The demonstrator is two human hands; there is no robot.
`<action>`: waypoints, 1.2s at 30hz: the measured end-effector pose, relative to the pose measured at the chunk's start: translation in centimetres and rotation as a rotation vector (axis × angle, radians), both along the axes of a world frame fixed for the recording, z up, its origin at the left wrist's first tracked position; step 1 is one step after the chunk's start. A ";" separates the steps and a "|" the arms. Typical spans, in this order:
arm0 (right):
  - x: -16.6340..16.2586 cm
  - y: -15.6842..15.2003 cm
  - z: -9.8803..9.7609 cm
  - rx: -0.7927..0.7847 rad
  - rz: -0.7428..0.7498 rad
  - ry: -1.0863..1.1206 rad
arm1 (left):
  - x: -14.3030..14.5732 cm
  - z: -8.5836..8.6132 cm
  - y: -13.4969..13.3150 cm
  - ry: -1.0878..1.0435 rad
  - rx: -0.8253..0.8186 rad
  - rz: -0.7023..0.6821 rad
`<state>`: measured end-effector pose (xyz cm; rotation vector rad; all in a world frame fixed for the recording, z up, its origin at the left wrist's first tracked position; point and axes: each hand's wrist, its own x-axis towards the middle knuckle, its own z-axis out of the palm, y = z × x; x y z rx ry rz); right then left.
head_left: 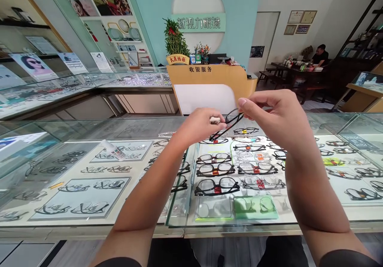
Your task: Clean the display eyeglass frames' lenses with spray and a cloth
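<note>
- Black-framed glasses (pixel 228 126) are pinched between thumb and fingers of the right hand (pixel 277 113); a white wad (pixel 214 120) is held in bent fingers of the left hand (pixel 202 124), just beside the glasses.
- Should the pinch be slackened, they could be dropped onto the glass counter (pixel 239 230) below the fingers.
- A white bottle (pixel 115 151), left of the fingers, might be knocked by a wide sweep.
- Open room is left above the fingers; well back from them, the near edge is seen.

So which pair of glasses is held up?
The dark-framed pair, gripped in your right hand, your left hand next to it; the other pairs lie below.
</note>
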<state>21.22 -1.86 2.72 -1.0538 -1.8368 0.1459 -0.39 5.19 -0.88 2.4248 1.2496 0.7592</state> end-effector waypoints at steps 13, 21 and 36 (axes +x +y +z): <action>-1.4 2.1 -1.3 -0.049 0.131 0.352 | -0.7 1.7 -2.1 -0.802 -0.097 0.009; -1.4 2.4 -1.4 -0.095 0.166 0.388 | -0.7 1.7 -2.1 -0.828 -0.110 -0.008; -1.5 2.5 -1.3 -0.226 0.332 0.352 | -0.5 1.5 -1.9 -0.886 -0.172 -0.079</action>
